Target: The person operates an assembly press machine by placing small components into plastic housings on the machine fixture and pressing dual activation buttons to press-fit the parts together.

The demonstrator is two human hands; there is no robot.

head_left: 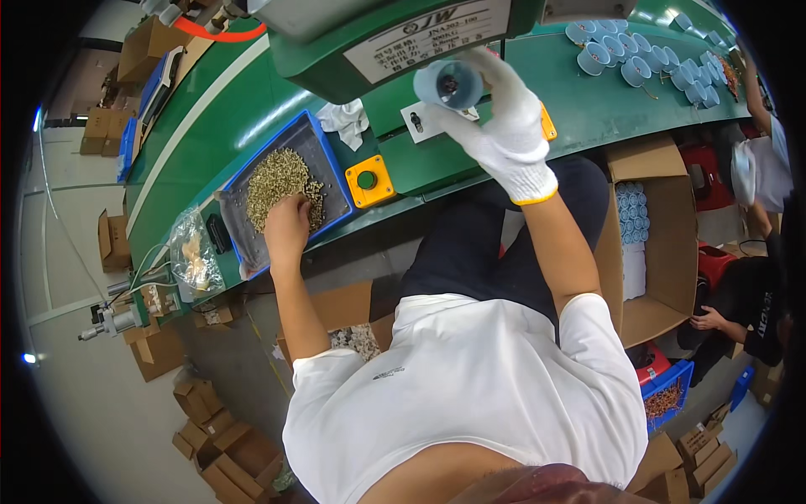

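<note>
My right hand, in a white knit glove with a yellow cuff edge, holds a light blue plastic cup tilted under the green press machine. Dark contents show inside the cup. My bare left hand reaches into a blue-rimmed tray. Its fingers are bent together at the edge of a heap of small brass-coloured parts; what they pinch, if anything, is hidden. A green push button in a yellow box sits between my hands, beside the tray.
A white cloth lies behind the tray, and a plastic bag is left of it. Several light blue cups stand far right on the green bench. An open carton holds stacked cups by my right leg. Other people work at the right.
</note>
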